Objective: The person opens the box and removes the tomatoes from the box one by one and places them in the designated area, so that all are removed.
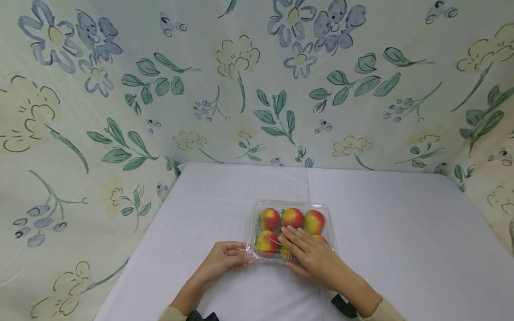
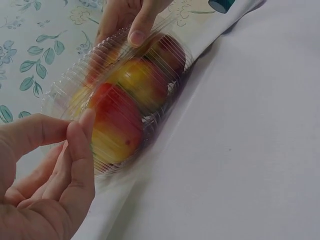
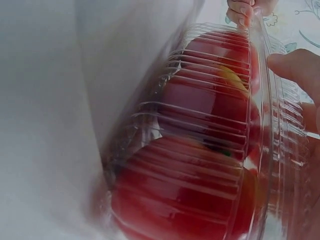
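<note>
A clear plastic clamshell container [image 1: 331, 225] of smooth red-and-yellow fruits [image 1: 292, 217] sits on the white-covered table. At its near left corner my left hand [image 1: 225, 260] pinches the plastic edge between thumb and fingertips. My right hand [image 1: 312, 253] rests on the lid with fingers extended, covering some fruit, and its thumb lies by the front rim. In the left wrist view the fruits show through the ribbed side wall, with the right thumb [image 2: 136, 37] at the rim. The right wrist view shows the ribbed wall [image 3: 200, 115] and lid edge up close.
The white tablecloth [image 1: 381, 223] spreads around the container on all sides. A floral curtain [image 1: 249, 80] hangs behind the table and along its left and right. Dark straps [image 1: 344, 306] circle both wrists below light sleeves.
</note>
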`<state>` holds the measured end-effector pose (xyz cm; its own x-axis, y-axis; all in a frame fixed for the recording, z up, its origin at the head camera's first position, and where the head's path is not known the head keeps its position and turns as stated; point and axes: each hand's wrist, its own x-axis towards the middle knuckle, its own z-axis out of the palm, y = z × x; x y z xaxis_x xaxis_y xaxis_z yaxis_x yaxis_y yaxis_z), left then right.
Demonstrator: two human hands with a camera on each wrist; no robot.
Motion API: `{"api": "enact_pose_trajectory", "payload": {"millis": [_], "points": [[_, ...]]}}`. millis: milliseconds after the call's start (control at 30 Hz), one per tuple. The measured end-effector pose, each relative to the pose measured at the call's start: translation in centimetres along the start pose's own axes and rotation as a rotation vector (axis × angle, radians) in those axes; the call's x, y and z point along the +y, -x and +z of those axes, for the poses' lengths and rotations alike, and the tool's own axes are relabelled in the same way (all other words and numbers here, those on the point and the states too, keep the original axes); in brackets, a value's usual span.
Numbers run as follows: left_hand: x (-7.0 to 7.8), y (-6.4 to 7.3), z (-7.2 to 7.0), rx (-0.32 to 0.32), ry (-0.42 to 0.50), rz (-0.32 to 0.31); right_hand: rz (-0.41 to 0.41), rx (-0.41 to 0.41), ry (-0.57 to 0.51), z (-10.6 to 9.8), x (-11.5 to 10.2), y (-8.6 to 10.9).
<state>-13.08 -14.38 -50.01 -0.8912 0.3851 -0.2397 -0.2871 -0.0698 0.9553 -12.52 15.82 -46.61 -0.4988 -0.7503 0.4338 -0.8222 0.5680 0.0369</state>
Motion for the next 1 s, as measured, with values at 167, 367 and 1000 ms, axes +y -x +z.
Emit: {"api": "enact_pose_trajectory", "payload": {"millis": [167,367,1000], "points": [[-0.08,-0.06,-0.02,0.002,0.001,0.001,-0.003,0.003,0.000,0.12,0.05,-0.01],[-0.09,-0.15,0.02,0.006,0.010,0.005,-0.008,0.019,-0.003,0.31,0.13,0.00],[0.33,-0.09,-0.01,0.006,-0.027,-0.011,-0.004,0.029,-0.021,-0.08,0.27,-0.25]]}}
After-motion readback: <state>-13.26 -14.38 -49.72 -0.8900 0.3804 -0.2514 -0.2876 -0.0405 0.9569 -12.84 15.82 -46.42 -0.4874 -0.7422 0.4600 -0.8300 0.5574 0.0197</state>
